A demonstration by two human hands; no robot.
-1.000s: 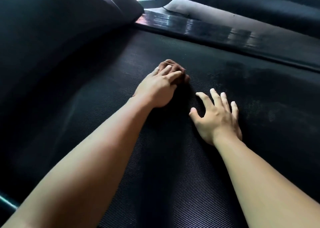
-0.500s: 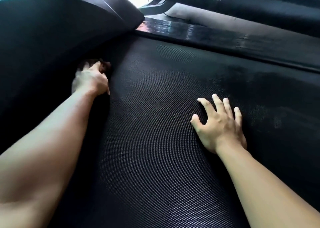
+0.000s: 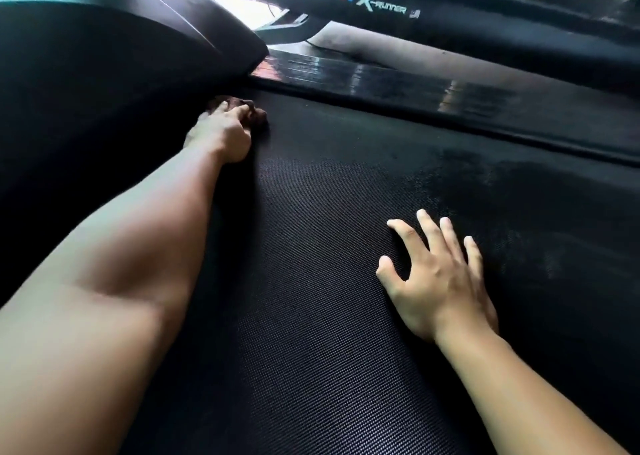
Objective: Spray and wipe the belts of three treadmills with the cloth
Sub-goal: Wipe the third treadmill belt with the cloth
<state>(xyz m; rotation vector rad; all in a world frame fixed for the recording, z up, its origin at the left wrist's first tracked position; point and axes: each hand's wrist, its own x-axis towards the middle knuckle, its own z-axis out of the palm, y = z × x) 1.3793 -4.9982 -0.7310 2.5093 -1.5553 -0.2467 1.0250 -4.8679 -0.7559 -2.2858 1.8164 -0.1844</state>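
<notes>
Head view: the bunched brown cloth (image 3: 257,117) lies on the belt (image 3: 311,316) at the foot of the smooth black motor cover (image 3: 104,74), under the left grip (image 3: 221,132), whose curled fingers clasp it. Well apart from the cover, the right grip (image 3: 440,281) rests released, fingers spread on the finely textured belt.

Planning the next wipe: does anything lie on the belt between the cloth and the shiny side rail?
Nothing visible does. The left hand holds the cloth by the motor cover; the belt from there to the rail is bare. The right hand rests flat, off that line.
</notes>
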